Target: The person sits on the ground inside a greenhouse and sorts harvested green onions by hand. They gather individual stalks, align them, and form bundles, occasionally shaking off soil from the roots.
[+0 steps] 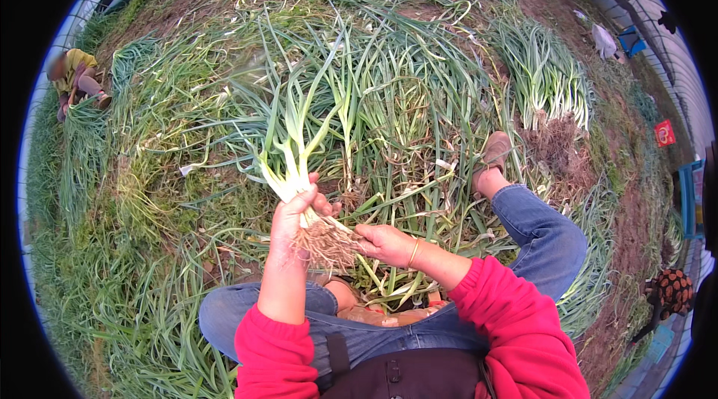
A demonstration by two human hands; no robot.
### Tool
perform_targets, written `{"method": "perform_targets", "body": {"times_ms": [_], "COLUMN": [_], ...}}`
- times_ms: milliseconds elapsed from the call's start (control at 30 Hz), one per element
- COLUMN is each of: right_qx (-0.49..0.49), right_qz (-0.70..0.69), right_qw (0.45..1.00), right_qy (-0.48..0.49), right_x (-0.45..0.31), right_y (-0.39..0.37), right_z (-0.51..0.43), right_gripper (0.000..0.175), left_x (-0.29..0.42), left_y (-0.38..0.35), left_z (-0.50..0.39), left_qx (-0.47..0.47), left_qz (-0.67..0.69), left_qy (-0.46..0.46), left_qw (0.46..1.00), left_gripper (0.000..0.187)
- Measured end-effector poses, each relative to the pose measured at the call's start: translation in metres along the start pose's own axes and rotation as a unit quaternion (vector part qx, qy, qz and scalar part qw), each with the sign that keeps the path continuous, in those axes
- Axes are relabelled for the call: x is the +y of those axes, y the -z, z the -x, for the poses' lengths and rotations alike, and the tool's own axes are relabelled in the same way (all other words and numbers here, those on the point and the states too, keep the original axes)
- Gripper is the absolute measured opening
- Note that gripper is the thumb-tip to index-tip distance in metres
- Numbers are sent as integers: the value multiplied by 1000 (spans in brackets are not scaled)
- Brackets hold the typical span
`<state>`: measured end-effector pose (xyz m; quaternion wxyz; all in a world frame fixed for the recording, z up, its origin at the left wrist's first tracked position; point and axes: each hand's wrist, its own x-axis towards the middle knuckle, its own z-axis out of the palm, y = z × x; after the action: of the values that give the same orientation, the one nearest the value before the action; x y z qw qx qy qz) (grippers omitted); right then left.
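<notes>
A small bunch of green onions (pixel 293 166) is gripped around its white lower stems by my left hand (pixel 297 214). The leaves point up and away from me, and the tangled brown roots (pixel 326 245) hang below the fist. At the right edge of those roots, the fingers of my right hand (pixel 387 243) are pinched together. A thin pale strand (pixel 339 225) runs from the stem base into them; whether it is a root or a peeled leaf I cannot tell. Just beyond my hands, more green onions (pixel 387 85) lie in a wide heap on the ground.
An evenly laid pile of green onions (pixel 541 71) sits at the right, roots towards me. My shoe (pixel 496 151) rests beside it. Another person (pixel 81 76) crouches at the far left. A red packet (pixel 664 133) and a blue crate (pixel 691 200) stand along the right side.
</notes>
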<state>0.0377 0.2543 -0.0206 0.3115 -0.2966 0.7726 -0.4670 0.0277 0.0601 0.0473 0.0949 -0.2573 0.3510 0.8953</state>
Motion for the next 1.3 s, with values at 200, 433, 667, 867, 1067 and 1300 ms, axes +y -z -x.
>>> {"method": "perform_targets", "body": {"times_ms": [200,433,667,867,1067,1300], "right_qx": [110,-292,138,41,5,-37], "right_qz": [350,62,210,19,180,419], "right_qw": [916,921,934,959,927,864], "right_qy": [-162,-250,-253,-281,-330,-279], "right_x": [104,113,70,-5,-12,-37], "right_y": [45,22,98,54,41,180], "right_z": [-8,26,-7,-72,-91,-79], "right_gripper": [37,75,50,132,107,35], "left_x": [47,-30,-103,-140,-136,-108], "left_y": [-3,0,0,-1,-5,-17], "left_z": [17,0,3,-2,-2,11], "left_qx": [-152,1,12,5,-75,-231], "left_qz": [170,53,-4,-223,-342,-314], "left_qy": [-121,21,50,-3,-37,91], "left_qw": [966,998,999,975,936,916], "left_gripper": [49,45,33,35,65,108]}}
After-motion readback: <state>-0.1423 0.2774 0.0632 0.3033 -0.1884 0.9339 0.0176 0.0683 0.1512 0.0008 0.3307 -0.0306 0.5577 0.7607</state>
